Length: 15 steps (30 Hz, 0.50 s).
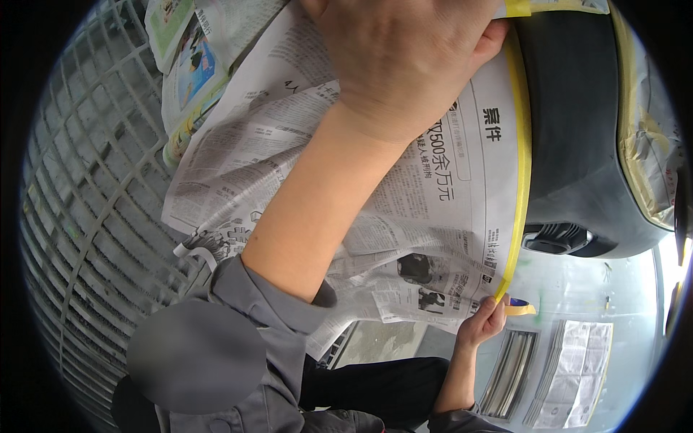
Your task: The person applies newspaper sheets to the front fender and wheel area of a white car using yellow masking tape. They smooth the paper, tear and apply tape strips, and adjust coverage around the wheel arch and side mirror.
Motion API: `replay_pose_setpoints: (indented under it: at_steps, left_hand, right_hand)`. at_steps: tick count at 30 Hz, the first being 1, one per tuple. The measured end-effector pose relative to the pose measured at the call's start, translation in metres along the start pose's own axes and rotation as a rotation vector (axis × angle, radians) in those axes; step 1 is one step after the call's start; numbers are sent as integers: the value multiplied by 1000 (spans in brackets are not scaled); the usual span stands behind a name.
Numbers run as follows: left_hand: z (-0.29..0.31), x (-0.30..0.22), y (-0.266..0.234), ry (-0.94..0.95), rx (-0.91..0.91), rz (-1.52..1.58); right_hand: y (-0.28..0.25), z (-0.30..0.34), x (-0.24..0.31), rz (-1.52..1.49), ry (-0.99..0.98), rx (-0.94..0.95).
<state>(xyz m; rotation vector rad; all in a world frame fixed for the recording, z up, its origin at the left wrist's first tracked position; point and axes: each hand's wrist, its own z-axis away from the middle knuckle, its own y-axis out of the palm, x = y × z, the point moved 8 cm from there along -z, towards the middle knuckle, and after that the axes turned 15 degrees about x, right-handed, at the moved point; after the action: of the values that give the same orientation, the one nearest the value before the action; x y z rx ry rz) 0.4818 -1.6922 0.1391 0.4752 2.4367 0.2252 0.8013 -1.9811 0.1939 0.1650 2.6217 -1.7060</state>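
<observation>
My left hand lies over the upper part of a printed newspaper sheet, beside a yellow strip of masking tape. Its bent thumb shows near the strip; the other fingers are mostly cut off by the top edge. Lower down, my right hand is closed at the strip's lower end, by the sheet's corner. What looks like a roll of yellow masking tape with a dark blue inside sticks out from its fingers. The tape runs along the sheet's right edge, against a smooth black curved panel.
A vent-like black part sits at the panel's lower end. More newspaper hangs at upper left. Metal floor grating fills the left. A taped plastic-covered part is at far right; newspaper covering sits on a pale surface at lower right.
</observation>
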Motion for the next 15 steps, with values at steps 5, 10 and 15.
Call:
replay_pose_setpoints:
  at_steps: [5, 10, 15]
  left_hand:
    - [5, -8, 1, 49, 143, -160]
    - [1, -3, 1, 100, -91, 5]
    - [-1, -14, -7, 111, 38, -101]
  right_hand:
    - [-3, 7, -9, 3, 26, 18]
    - [-6, 8, -12, 9, -6, -39]
    - [-7, 9, -13, 22, -20, -36]
